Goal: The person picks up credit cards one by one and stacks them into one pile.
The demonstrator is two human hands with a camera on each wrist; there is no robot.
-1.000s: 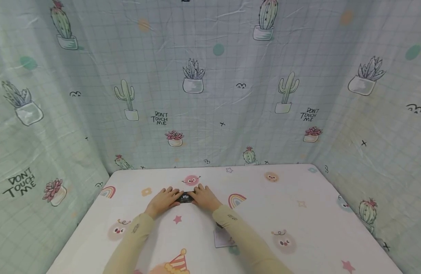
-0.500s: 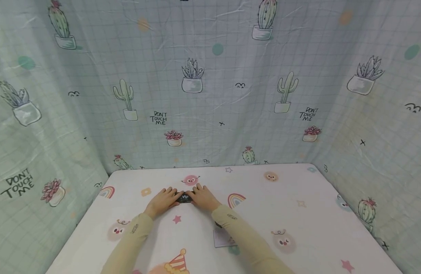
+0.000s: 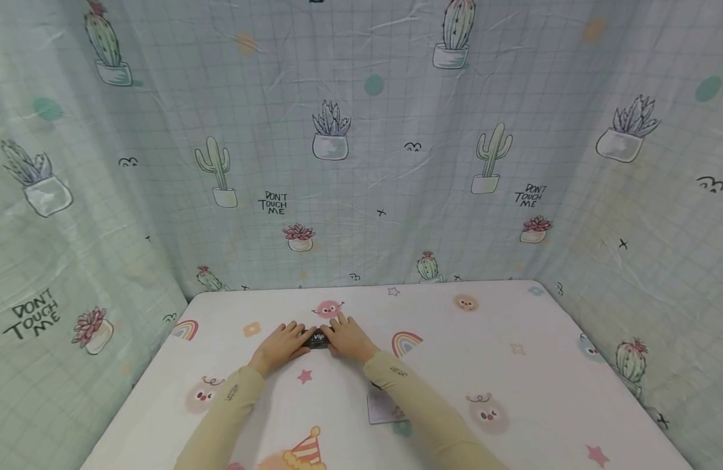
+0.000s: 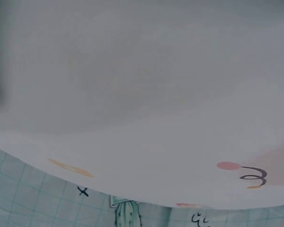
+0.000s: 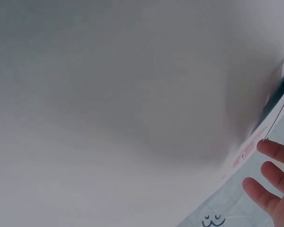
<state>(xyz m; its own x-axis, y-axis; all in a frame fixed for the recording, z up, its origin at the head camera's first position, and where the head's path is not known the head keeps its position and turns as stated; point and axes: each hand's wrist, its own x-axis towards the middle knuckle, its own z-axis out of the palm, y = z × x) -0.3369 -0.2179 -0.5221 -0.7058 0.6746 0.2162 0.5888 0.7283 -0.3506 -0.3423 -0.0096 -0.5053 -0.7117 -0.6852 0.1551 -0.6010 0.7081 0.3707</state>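
A small black card (image 3: 319, 338) with the white word "Vip" is held between both hands, near the middle of the table. My left hand (image 3: 278, 348) grips its left end, and my right hand (image 3: 349, 339) grips the right end. Fingers cover both ends of the card. In the right wrist view the card (image 5: 276, 98) shows as a dark strip at the right edge. There, several fingers of the right hand (image 5: 274, 189) extend away from it, spread apart. The left wrist view shows neither the card nor the left hand's grip.
A pale purple card (image 3: 383, 408) lies on the table, partly covered by the right sleeve (image 3: 422, 418). A small dark thing (image 3: 375, 386) peeks out beside that sleeve. The white table (image 3: 549, 405) has printed cartoon figures. Cactus-print curtains (image 3: 361, 248) stand behind and at both sides.
Both hands stay at the black card, almost still. Slightly less of the dark thing beside the right sleeve shows now.
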